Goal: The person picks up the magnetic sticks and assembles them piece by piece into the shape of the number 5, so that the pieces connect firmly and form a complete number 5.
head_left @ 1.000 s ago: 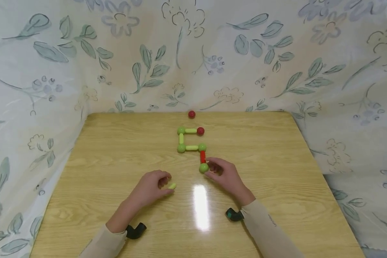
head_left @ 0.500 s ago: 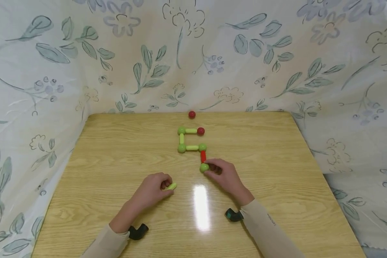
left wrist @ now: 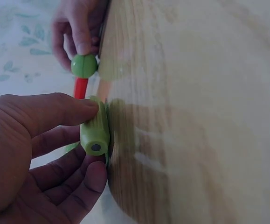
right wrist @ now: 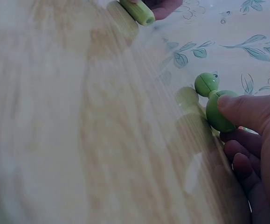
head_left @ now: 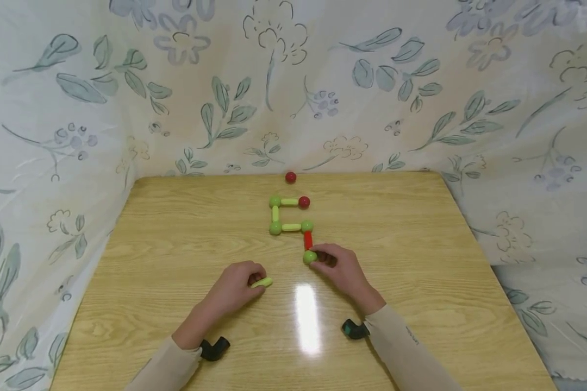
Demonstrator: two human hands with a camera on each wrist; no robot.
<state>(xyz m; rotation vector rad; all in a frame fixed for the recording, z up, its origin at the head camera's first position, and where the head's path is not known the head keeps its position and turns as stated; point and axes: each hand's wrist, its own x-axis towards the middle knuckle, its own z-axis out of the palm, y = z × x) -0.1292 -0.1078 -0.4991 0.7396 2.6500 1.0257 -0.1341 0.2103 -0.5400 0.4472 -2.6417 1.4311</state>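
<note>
My left hand (head_left: pixel 237 285) pinches a yellow-green magnetic rod (left wrist: pixel 95 128) low over the table, thumb on one side. A round metal spot shows in the rod's end in the left wrist view. To the right, my right hand (head_left: pixel 339 269) holds a green ball (head_left: pixel 310 257) between thumb and fingers. That ball sits at the near end of a red rod (head_left: pixel 308 240), whose far end meets another green ball (head_left: pixel 306 226). From there yellow-green rods and green balls run on in a bent chain, ending at a red ball (head_left: pixel 304 202). The held rod is apart from the chain.
A loose red ball (head_left: pixel 291 177) lies at the back edge of the wooden table (head_left: pixel 396 228). Floral cloth (head_left: pixel 293 125) hangs behind and at both sides. Black elbow-shaped pieces (head_left: pixel 215 348) stick out by both sleeves.
My left hand has closed its fingers on the yellow-green rod and shifted it slightly right, turning it flatter. My right hand stays at the green ball, its fingers drawn nearer around it.
</note>
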